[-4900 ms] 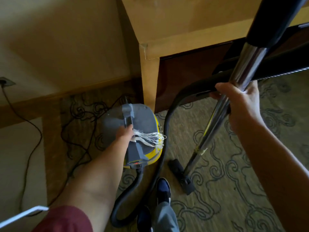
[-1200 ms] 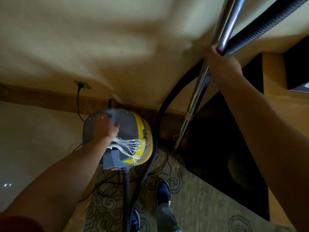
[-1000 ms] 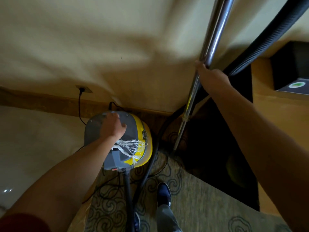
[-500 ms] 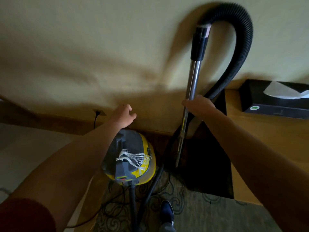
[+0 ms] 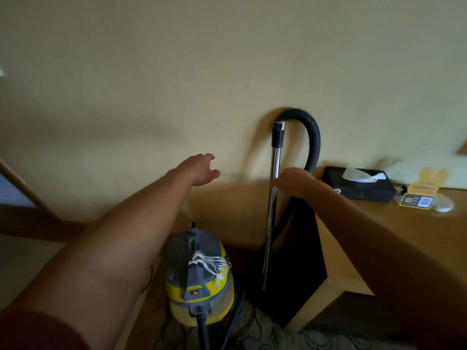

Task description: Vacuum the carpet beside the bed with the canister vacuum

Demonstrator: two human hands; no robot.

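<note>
The yellow and grey canister vacuum (image 5: 199, 274) stands on the floor by the wall, white string tied round its handle and a red light lit at its front. My left hand (image 5: 199, 168) hovers well above it, fingers apart, holding nothing. The metal wand (image 5: 271, 218) stands nearly upright against the wall, its lower end in the dark gap beside the desk. My right hand (image 5: 293, 180) is closed on the wand at mid-height. The black hose (image 5: 312, 140) arches from the wand's top and drops behind my right hand.
A wooden desk (image 5: 379, 223) fills the right side, carrying a black tissue box (image 5: 361, 185) and a yellow card stand (image 5: 419, 194). Patterned carpet (image 5: 303, 339) and loose black cords lie at the bottom. A door frame (image 5: 22, 183) shows at far left.
My left hand let go of the canister's handle and rose, opening. The view tilted upward. The wand went from tilted to nearly upright against the wall, my right hand still on it.
</note>
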